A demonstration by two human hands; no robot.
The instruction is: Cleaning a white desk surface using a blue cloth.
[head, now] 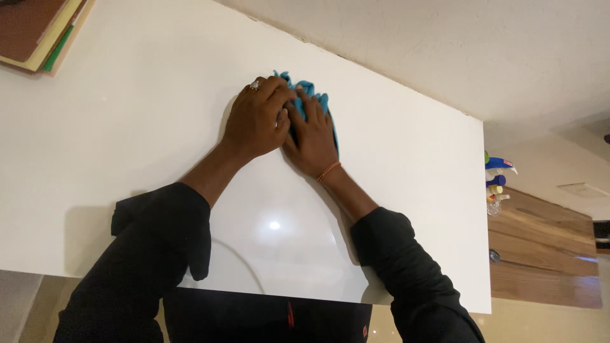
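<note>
I pressed both hands, left hand (255,121) and right hand (312,140), flat on the blue cloth (309,90), gripping nothing. Folders (39,32) sat upper left of the white table (114,127); spray bottles (497,181) at right edge.

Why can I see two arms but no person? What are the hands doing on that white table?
The camera sits on the person's head and looks down, so you only see their own arms in black sleeves. Both hands press a blue cloth flat on the white table. The left hand, which wears a ring, lies partly over the right hand, which has an orange band at the wrist. Some folders lie at the far left corner. Spray bottles stand beyond the table's right edge.
</note>
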